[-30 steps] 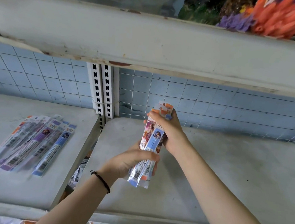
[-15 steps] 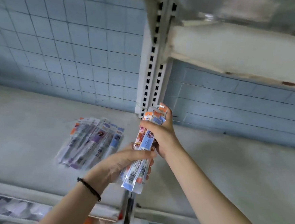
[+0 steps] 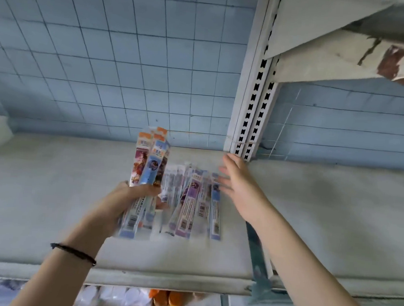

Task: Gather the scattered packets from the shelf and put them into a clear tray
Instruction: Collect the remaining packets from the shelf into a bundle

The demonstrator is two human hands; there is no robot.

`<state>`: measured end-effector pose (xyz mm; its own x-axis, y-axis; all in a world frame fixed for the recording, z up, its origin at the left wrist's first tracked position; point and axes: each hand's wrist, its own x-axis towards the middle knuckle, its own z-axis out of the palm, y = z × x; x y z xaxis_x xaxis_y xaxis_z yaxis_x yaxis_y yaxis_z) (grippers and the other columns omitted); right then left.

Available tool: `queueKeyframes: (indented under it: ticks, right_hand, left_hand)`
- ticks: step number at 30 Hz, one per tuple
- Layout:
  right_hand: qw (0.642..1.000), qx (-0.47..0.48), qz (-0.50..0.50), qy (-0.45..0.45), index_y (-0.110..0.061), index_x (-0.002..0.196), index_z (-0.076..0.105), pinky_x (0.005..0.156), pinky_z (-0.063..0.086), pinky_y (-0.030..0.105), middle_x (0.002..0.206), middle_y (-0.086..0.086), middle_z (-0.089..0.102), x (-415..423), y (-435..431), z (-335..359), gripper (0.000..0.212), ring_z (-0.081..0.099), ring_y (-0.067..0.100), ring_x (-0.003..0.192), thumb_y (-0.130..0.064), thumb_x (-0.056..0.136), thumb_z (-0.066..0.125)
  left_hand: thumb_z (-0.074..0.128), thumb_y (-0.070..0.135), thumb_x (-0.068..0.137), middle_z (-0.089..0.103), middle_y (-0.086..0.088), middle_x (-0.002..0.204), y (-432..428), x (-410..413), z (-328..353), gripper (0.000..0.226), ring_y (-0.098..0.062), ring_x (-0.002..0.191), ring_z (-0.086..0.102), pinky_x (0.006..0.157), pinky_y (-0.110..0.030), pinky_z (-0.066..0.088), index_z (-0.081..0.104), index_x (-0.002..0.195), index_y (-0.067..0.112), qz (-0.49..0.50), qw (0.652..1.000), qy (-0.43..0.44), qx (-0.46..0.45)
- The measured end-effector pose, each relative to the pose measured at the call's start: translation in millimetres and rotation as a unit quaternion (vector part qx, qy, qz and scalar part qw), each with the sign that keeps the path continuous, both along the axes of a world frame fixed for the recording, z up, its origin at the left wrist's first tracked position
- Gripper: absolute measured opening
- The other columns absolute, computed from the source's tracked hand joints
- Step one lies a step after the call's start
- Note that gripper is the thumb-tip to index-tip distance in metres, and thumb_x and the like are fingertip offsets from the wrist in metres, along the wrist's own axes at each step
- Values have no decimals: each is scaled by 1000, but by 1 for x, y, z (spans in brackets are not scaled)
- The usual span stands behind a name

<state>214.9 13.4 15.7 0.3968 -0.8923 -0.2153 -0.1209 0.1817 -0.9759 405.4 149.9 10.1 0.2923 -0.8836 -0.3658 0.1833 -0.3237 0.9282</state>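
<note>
While left hand (image 3: 129, 200) grips upright packet bundle (image 3: 150, 170), right hand (image 3: 239, 187) hovers, fingers spread, over shelf packets (image 3: 196, 205).

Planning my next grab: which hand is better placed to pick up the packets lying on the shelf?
The right hand: it is open and empty, beside the loose packets. The left hand grips a bundle.
</note>
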Motion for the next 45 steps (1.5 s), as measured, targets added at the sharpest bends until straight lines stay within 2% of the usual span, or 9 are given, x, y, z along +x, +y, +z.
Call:
queueKeyframes:
  ticks: [3,7,13,16,23,28,32,38,45]
  right_hand:
    - [999,33,-32,-5,-37,108,45,103,40,38,130,2,51,-4,0,-6,12,51,19,118,-42,97,44]
    - [998,50,-32,25,-39,100,47,96,38,33,128,-1,49,-1,1,-14,4,47,17,116,-41,97,44]
    - [994,98,-57,-5,-31,113,40,90,39,33,120,2,48,11,5,-14,16,49,19,111,-40,100,39]
    - [992,108,-59,-14,-30,114,40,91,40,34,131,5,46,13,8,-12,17,46,22,120,-39,100,39]
    - [986,153,-34,-56,-32,117,37,86,38,33,141,7,38,24,17,-9,19,38,19,127,-39,100,37]
    - [977,192,-7,-90,-30,117,37,67,46,28,103,-1,47,38,23,-5,18,50,13,96,-38,101,38]
    - [981,179,8,-71,-29,109,40,73,45,28,102,2,48,45,25,-7,13,52,16,92,-39,100,39]
    - [988,108,95,62,-30,138,20,105,32,37,135,0,41,56,26,-15,66,42,16,119,-57,88,52]
    - [985,87,114,95,-27,143,15,104,35,39,132,-1,46,58,26,-17,65,46,19,119,-56,92,44]
  left_hand:
    - [74,13,75,73,-17,80,5,22,-10,35,-33,75,70,62,-37,53,58,104,3,43,995,-70,51]
    - [70,15,81,74,-12,72,-1,26,-16,23,-30,67,71,64,-40,55,62,97,1,24,989,-111,96]
    - [74,13,77,71,-12,96,-15,22,-18,28,-28,81,68,61,-36,52,61,101,10,-22,974,-189,120]
    - [79,13,72,64,-5,105,-21,21,-21,57,-23,88,63,61,-35,49,45,118,17,-3,971,-223,89]
    - [80,18,69,67,-1,103,-29,16,-25,59,-20,86,66,61,-31,51,47,118,17,-25,957,-276,83]
    - [82,23,67,68,1,103,-30,11,-26,61,-20,86,68,67,-38,57,48,118,21,-20,961,-267,71]
    - [82,24,67,67,3,105,-29,6,-29,63,-19,90,66,72,-39,56,47,120,23,-9,965,-254,57]
    - [79,30,71,66,8,101,-33,-10,-29,56,-14,89,65,74,-33,53,49,118,27,-12,969,-244,36]
    - [74,32,78,66,7,98,-35,-18,-27,48,-13,86,66,73,-32,53,49,119,26,3,975,-220,20]
